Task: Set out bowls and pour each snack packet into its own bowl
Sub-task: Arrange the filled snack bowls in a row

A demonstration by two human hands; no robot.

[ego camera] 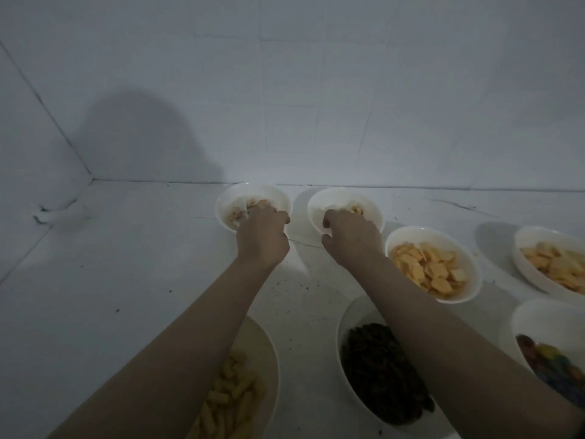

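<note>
Two white bowls stand side by side at the back of the white counter. My left hand (262, 234) grips the near rim of the left back bowl (231, 198), which holds pale orange snacks. My right hand (351, 234) grips the near rim of the right back bowl (319, 205), where a few pale snacks show past my fingers. My fingers curl over both rims and hide part of the contents. No snack packet is in view.
More filled white bowls surround my arms: orange crackers (433, 267) at right, another cracker bowl (550, 264) far right, dark snack (380, 372) under my right forearm, coloured candies (550, 362), yellow sticks (237, 384) under my left forearm. A tiled wall (285, 90) backs the counter. Crumbs dot the counter.
</note>
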